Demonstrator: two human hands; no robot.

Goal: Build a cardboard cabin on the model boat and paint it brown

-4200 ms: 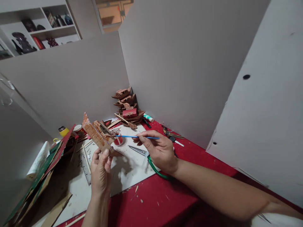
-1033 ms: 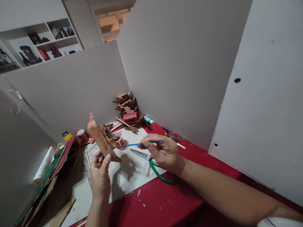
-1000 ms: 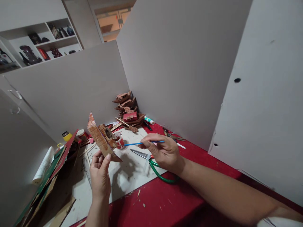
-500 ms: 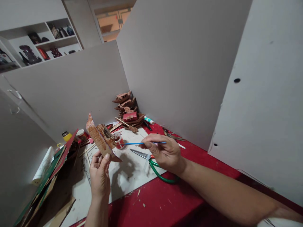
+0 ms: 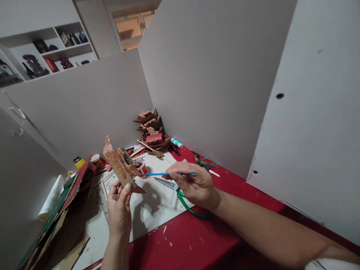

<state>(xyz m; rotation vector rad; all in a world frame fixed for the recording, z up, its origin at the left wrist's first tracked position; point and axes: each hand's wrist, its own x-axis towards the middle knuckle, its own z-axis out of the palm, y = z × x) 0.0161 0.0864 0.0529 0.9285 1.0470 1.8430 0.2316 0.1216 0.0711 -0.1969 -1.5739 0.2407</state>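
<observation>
A small brown model boat (image 5: pixel 119 168) is tilted up in my left hand (image 5: pixel 120 200), whose thumb and fingers grip its lower end. My right hand (image 5: pixel 194 183) pinches a thin blue brush (image 5: pixel 157 174). The brush points left, and its tip meets the boat's right side near the cabin. Behind the brush tip stands a red and white cup (image 5: pixel 142 168) with dark stains inside. Scissors with green handles (image 5: pixel 187 205) lie on the white sheet, partly hidden by my right hand.
Several model boats (image 5: pixel 152 131) are stacked at the back corner against grey panels. Cardboard pieces (image 5: pixel 60 210) lean at the left beside a white roll (image 5: pixel 52 197). Tools (image 5: pixel 204 163) lie on the red table (image 5: pixel 168 247) at the right.
My right hand and the brush have moved slightly down, with the tip lower on the boat. My left hand and the boat have shifted only a little to the right.
</observation>
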